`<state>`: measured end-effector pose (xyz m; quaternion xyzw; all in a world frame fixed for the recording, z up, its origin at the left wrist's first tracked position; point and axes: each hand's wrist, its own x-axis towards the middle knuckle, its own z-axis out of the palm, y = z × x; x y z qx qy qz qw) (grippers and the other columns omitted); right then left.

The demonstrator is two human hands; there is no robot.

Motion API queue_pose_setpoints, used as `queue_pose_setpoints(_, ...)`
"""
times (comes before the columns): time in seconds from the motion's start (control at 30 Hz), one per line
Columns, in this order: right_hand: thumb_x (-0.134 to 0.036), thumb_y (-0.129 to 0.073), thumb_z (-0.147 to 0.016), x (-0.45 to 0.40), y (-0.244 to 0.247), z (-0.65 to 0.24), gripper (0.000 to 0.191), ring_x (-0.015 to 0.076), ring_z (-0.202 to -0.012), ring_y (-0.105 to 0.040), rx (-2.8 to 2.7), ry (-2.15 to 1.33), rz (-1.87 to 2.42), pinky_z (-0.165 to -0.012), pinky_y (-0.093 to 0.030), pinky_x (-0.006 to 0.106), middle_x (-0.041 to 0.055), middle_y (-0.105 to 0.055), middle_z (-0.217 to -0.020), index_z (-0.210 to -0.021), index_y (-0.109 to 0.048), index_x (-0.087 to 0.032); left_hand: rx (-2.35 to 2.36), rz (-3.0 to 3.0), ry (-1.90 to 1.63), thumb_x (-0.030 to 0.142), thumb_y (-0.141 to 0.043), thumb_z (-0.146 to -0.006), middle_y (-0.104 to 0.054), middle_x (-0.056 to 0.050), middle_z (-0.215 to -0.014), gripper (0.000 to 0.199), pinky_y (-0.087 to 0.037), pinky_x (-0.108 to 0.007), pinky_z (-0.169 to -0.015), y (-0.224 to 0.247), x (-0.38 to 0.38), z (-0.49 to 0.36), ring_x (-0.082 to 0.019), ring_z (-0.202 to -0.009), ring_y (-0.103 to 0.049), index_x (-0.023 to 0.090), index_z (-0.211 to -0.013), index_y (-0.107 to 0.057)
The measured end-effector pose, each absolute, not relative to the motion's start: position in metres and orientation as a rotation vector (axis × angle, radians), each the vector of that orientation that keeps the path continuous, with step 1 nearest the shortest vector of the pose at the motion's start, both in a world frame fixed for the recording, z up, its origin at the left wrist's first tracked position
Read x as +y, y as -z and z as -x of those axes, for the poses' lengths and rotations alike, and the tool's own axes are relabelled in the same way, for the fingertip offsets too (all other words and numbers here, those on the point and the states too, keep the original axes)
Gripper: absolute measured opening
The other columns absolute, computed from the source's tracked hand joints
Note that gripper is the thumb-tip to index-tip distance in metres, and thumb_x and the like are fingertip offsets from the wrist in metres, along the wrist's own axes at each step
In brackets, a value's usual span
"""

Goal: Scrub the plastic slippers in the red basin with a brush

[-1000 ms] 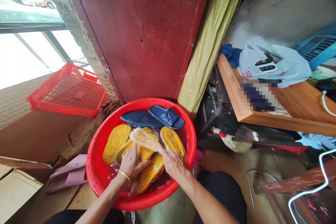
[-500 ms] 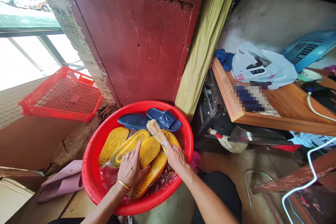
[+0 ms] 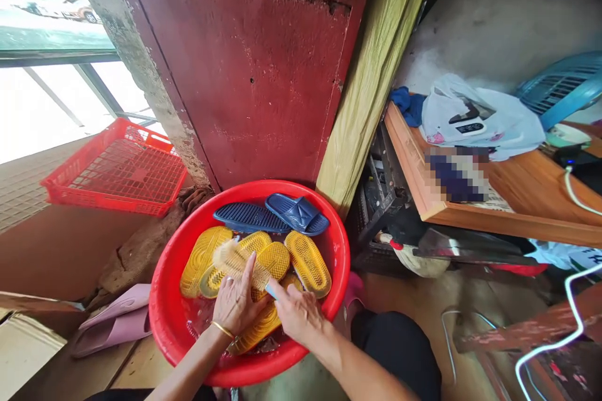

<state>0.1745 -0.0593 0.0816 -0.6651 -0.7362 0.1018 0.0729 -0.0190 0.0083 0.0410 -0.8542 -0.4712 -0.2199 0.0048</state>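
Observation:
A red basin [image 3: 162, 326] holds water and several yellow slippers, soles up, along with blue slippers at its far side. My left hand [image 3: 236, 306] grips the near end of a yellow slipper [image 3: 277, 255], its index finger stretched along the sole. In my right hand [image 3: 301, 313] is a scrubbing brush [image 3: 259, 277] with pale bristles and a light blue handle end. The brush lies across the slipper's sole, blurred by motion, and partly behind my left index finger. Another yellow slipper [image 3: 308, 263] rests to the right, and a blue slipper [image 3: 298, 214] lies behind.
Pink slippers [image 3: 115, 322] lie on the floor left of the basin. A red plastic crate [image 3: 122, 169] sits farther back. Beyond the basin stands a dark red door [image 3: 254, 119]. At right, a wooden tabletop [image 3: 540, 182] carries a plastic bag [image 3: 484, 116]; a white cable [image 3: 571, 307] hangs nearby.
My right hand has moved the brush left and nearer, from the right-hand yellow slipper onto the one under my left hand. My left hand stays nearly in place.

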Motion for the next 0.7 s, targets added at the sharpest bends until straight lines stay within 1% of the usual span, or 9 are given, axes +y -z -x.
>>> queue_pose_setpoints(0.07, -0.026, -0.045, -0.097, -0.061, -0.079, -0.176, 0.056, 0.0223, -0.079, -0.069, -2.209, -0.295, 2.012, -0.071, -0.054, 0.033, 0.0051, -0.071, -0.100, -0.152, -0.036, -0.034, -1.510, 2.683, 0.719, 0.051, -0.063, -0.080, -0.069, -0.020, -0.118, 0.103, -0.048, -0.047, -0.088, -0.041, 0.009, 0.020, -0.036, -0.103, -0.065, 0.010, -0.158, -0.010)
queue_pose_setpoints(0.2, -0.025, -0.037, -0.100, -0.048, -0.074, -0.200, 0.053, 0.0253, -0.088, -0.070, -1.956, -0.210, 2.226, -0.078, -0.055, 0.037, 0.0106, -0.072, -0.104, -0.153, -0.036, -0.026, -1.555, 2.671, 0.840, 0.050, -0.065, -0.079, -0.061, -0.022, -0.132, 0.104, -0.048, -0.048, -0.091, -0.045, 0.015, 0.024, -0.037, -0.112, -0.061, 0.014, -0.159, -0.008)
queue_pose_setpoints(0.23, -0.025, -0.036, -0.100, -0.045, -0.071, -0.205, 0.053, 0.0260, -0.089, -0.071, -1.928, -0.188, 2.233, -0.078, -0.055, 0.038, 0.0119, -0.072, -0.105, -0.153, -0.035, -0.024, -1.596, 2.660, 0.850, 0.051, -0.064, -0.081, -0.060, -0.021, -0.133, 0.101, -0.047, -0.048, -0.091, -0.045, 0.017, 0.024, -0.036, -0.112, -0.061, 0.015, -0.158, -0.011)
queue_pose_setpoints(0.3, -0.023, -0.035, -0.099, -0.043, -0.063, -0.210, 0.054, 0.0275, -0.088, -0.071, -1.938, -0.161, 2.200, -0.076, -0.055, 0.039, 0.0136, -0.072, -0.105, -0.153, -0.037, -0.021, -1.718, 2.660, 0.796, 0.052, -0.058, -0.085, -0.060, -0.019, -0.132, 0.086, -0.047, -0.048, -0.092, -0.047, 0.022, 0.024, -0.035, -0.113, -0.061, 0.019, -0.156, -0.023)
queue_pose_setpoints(0.4, -0.019, -0.035, -0.095, -0.049, -0.041, -0.208, 0.054, 0.0293, -0.082, -0.072, -1.963, -0.094, 2.154, -0.069, -0.055, 0.041, 0.0134, -0.073, -0.097, -0.148, -0.045, -0.022, -1.930, 2.742, 0.513, 0.050, -0.054, -0.087, -0.059, -0.017, -0.129, 0.069, -0.047, -0.047, -0.093, -0.047, 0.025, 0.020, -0.033, -0.110, -0.062, 0.025, -0.149, -0.042)
queue_pose_setpoints(0.47, -0.018, -0.035, -0.093, -0.053, -0.023, -0.208, 0.053, 0.0294, -0.074, -0.072, -1.967, -0.014, 2.123, -0.064, -0.054, 0.041, 0.0117, -0.073, -0.088, -0.144, -0.051, -0.025, -2.060, 2.778, 0.300, 0.045, -0.060, -0.081, -0.058, -0.017, -0.130, 0.070, -0.047, -0.047, -0.093, -0.045, 0.026, 0.015, -0.034, -0.110, -0.061, 0.027, -0.147, -0.045)
queue_pose_setpoints(0.57, -0.012, -0.038, -0.089, -0.054, 0.001, -0.212, 0.059, 0.0279, -0.067, -0.071, -2.019, 0.107, 1.978, -0.065, -0.054, 0.040, 0.0114, -0.073, -0.078, -0.146, -0.049, -0.023, -2.208, 2.739, 0.133, 0.036, -0.065, -0.074, -0.051, -0.019, -0.137, 0.077, -0.044, -0.052, -0.095, -0.042, 0.029, 0.010, -0.039, -0.121, -0.055, 0.031, -0.147, -0.044)
queue_pose_setpoints(0.63, -0.011, -0.039, -0.087, -0.050, 0.011, -0.216, 0.061, 0.0283, -0.065, -0.071, -2.064, 0.125, 1.904, -0.064, -0.053, 0.040, 0.0121, -0.073, -0.074, -0.147, -0.048, -0.022, -2.293, 2.755, 0.156, 0.036, -0.067, -0.071, -0.048, -0.021, -0.140, 0.079, -0.040, -0.056, -0.099, -0.043, 0.031, 0.009, -0.042, -0.126, -0.050, 0.030, -0.147, -0.045)
queue_pose_setpoints(0.7, -0.013, -0.039, -0.089, -0.043, 0.015, -0.218, 0.058, 0.0292, -0.061, -0.070, -2.083, 0.080, 1.888, -0.059, -0.053, 0.041, 0.0119, -0.073, -0.071, -0.145, -0.052, -0.022, -2.409, 2.796, 0.312, 0.039, -0.070, -0.070, -0.048, -0.021, -0.140, 0.079, -0.036, -0.058, -0.103, -0.047, 0.033, 0.011, -0.044, -0.127, -0.049, 0.026, -0.145, -0.049)
